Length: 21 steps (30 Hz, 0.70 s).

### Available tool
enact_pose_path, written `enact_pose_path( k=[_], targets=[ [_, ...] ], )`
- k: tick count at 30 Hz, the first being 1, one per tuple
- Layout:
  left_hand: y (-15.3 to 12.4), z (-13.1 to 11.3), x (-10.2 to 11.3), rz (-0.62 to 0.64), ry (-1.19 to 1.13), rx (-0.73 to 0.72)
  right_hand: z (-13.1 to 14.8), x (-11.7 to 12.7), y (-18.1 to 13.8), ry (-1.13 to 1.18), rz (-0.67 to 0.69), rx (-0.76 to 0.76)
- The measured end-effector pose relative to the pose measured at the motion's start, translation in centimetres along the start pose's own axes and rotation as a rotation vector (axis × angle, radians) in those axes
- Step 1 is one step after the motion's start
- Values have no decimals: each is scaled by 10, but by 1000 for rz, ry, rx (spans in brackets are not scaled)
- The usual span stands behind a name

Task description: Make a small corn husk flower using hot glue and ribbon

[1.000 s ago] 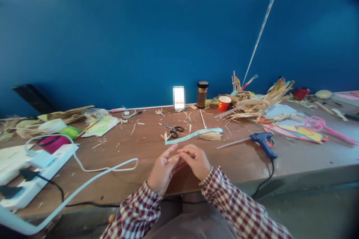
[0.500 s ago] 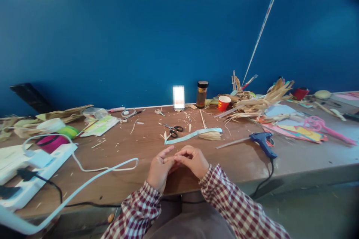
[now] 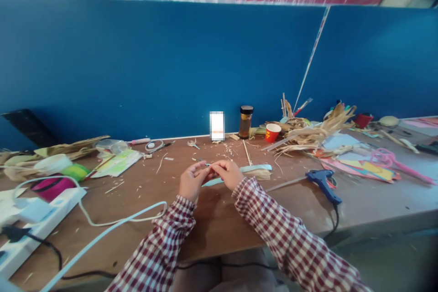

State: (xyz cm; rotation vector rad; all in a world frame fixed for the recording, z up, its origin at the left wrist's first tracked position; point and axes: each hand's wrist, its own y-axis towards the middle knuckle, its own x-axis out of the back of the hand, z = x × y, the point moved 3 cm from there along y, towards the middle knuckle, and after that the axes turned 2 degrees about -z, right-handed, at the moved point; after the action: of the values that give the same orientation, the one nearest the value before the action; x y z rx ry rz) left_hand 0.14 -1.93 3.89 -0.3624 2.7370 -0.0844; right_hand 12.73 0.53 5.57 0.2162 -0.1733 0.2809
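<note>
My left hand and my right hand meet above the middle of the table, fingertips pinched together. Whatever they pinch is too small or too covered to name; a bit of something dark shows at the fingertips. Behind and under my right hand lies a light-blue strip, beside a piece of dry corn husk. The black-handled scissors, seen earlier on the table here, are mostly or wholly hidden by my hands.
A blue glue gun lies to the right, its cord over the table edge. A red paper cup, a dark-lidded jar and a husk pile stand behind. On the left are a power strip and a white cable.
Both hands have moved forward, away from my body, staying together. They now cover the scissors' spot and part of the blue strip. The camera view has tilted up slightly.
</note>
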Motion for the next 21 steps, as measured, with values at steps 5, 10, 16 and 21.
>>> enact_pose_path(
  k=[5, 10, 16, 21],
  targets=[
    [26, 0, 0, -3, 38, -21, 5, 4, 19, -299, -42, 165],
    [40, 8, 0, 25, 68, -52, -6, 5, 32, -483, -85, 220],
    [46, 21, 9, 81, 113, -81, -17, 4, 40, -472, -24, 157],
    [41, 23, 9, 52, 102, -71, -12, 36, 65, -760, -137, 35]
  ],
)
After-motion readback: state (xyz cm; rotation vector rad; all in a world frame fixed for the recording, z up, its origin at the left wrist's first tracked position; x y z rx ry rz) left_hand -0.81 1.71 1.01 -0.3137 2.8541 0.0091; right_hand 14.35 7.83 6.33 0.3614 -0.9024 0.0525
